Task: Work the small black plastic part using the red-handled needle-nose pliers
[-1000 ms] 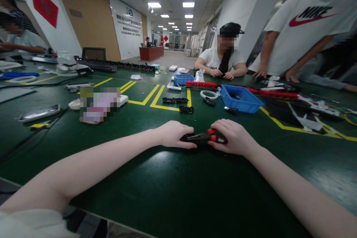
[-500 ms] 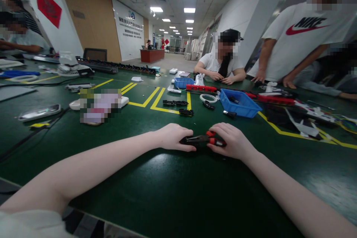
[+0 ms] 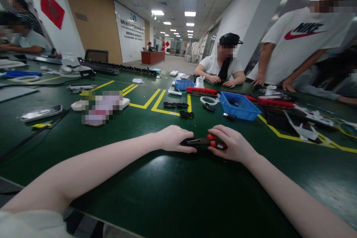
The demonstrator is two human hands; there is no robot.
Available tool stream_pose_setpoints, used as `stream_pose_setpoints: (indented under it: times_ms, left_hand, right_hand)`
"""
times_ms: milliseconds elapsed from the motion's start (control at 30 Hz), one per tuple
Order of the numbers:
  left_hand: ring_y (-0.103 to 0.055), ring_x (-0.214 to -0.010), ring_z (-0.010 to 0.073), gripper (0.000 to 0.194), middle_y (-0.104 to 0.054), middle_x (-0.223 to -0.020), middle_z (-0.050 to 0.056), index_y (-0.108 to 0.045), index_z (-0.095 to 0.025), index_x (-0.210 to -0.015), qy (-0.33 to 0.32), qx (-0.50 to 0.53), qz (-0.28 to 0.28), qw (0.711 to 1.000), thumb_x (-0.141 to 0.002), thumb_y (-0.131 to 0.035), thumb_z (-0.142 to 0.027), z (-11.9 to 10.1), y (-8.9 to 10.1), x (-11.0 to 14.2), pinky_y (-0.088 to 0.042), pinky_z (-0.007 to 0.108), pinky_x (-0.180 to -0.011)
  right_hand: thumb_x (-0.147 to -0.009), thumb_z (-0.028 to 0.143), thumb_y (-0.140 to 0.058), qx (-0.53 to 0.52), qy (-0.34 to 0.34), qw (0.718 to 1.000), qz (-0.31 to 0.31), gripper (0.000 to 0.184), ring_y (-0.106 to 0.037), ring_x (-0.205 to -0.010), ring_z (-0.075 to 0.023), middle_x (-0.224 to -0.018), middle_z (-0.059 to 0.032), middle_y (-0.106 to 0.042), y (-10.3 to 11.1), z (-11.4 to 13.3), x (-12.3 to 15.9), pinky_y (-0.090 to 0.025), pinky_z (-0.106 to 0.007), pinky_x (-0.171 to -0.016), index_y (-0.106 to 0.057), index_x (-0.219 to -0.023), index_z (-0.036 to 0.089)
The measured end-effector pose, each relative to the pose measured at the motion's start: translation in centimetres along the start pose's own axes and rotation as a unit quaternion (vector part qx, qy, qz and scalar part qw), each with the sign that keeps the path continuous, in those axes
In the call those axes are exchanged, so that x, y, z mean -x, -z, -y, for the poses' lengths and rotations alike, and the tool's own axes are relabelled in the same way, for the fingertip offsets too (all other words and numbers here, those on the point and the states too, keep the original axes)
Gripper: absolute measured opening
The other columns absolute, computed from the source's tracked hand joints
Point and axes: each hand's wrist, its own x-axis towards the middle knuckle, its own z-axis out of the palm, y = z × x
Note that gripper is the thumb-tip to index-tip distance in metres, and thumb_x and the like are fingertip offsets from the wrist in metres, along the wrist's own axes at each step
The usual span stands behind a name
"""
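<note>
Low over the green table [image 3: 167, 197], my right hand [image 3: 232, 143] is closed round the red-and-black handles of a pair of pliers [image 3: 205, 141]. The pliers' jaws point left and meet a small black part [image 3: 186, 142]. My left hand [image 3: 175, 139] pinches that part between thumb and fingers, which cover much of it. Whether the jaws grip the part I cannot tell. Just beyond my hands lie several black plastic pieces [image 3: 175, 105], some inside a yellow tape outline [image 3: 157, 105].
A blue bin [image 3: 240, 111] with black pieces in it stands beyond my right hand, beside a white ring [image 3: 209, 100]. Left of it are a phone [image 3: 102, 109] and a silver device [image 3: 41, 113]. Across the table a person in a black cap [image 3: 221, 63] sits; another stands at right.
The view has shifted slightly, so the scene sits a little lower. Both hands keep nearly the same pose, with the pliers still against the black part.
</note>
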Motion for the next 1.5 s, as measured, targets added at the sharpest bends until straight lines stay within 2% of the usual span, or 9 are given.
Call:
stream_pose_setpoints:
  times_ms: [200, 367, 567, 800, 1500]
  left_hand:
    - [-0.058, -0.062, 0.0151, 0.041, -0.061, -0.074, 0.000, -0.052, -0.019, -0.084, -0.009, 0.000, -0.002, 1.000, -0.090, -0.050, -0.060, 0.1, 0.0, 0.0, -0.033, 0.024, -0.053]
    - [-0.058, -0.061, 0.0155, 0.041, -0.061, -0.073, 0.000, -0.052, -0.020, -0.084, -0.014, 0.003, -0.005, 1.000, -0.090, -0.050, -0.060, 0.2, 0.1, 0.0, -0.032, 0.025, -0.052]
    - [-0.058, -0.064, 0.0155, 0.041, -0.062, -0.076, 0.000, -0.053, -0.020, -0.084, -0.020, 0.007, -0.001, 1.000, -0.090, -0.050, -0.061, 0.3, 0.0, 0.0, -0.032, 0.025, -0.054]
    - [-0.056, -0.062, 0.0146, 0.040, -0.060, -0.073, -0.001, -0.051, -0.020, -0.082, -0.022, 0.023, -0.009, 0.999, -0.090, -0.050, -0.059, 0.4, 0.0, 0.1, -0.031, 0.024, -0.053]
    - [-0.058, -0.062, 0.0145, 0.041, -0.062, -0.074, -0.001, -0.053, -0.020, -0.082, -0.043, 0.008, -0.009, 0.999, -0.089, -0.051, -0.061, 0.1, 0.1, 0.1, -0.032, 0.025, -0.054]
  right_hand:
    - [-0.079, 0.035, -0.064, -0.005, -0.008, 1.000, 0.004, 0.036, -0.066, -0.090, -0.0253, -0.106, -0.0155, -0.064, 0.0, -0.1, 0.0, -0.058, -0.039, -0.075, -0.059, -0.109, 0.016]
    - [-0.078, 0.026, -0.062, 0.001, -0.015, 1.000, 0.017, 0.044, -0.065, -0.100, -0.0281, -0.115, -0.0167, -0.063, 0.0, -0.1, 0.1, -0.057, -0.043, -0.083, -0.056, -0.120, 0.016]
    - [-0.077, 0.026, -0.061, -0.009, -0.018, 1.000, 0.016, 0.038, -0.065, -0.093, -0.0264, -0.109, -0.0152, -0.064, 0.1, 0.5, -0.1, -0.057, -0.041, -0.078, -0.058, -0.114, 0.016]
    - [-0.078, 0.022, -0.058, -0.004, -0.024, 0.999, 0.031, 0.022, -0.061, -0.079, -0.0233, -0.091, -0.0107, -0.066, 0.3, 1.0, -0.6, -0.053, -0.037, -0.068, -0.057, -0.099, 0.017]
    - [-0.077, 0.023, -0.059, -0.009, -0.021, 0.999, 0.034, 0.020, -0.060, -0.076, -0.0226, -0.088, -0.0101, -0.065, 0.2, 0.7, -0.7, -0.049, -0.036, -0.067, -0.060, -0.096, 0.017]
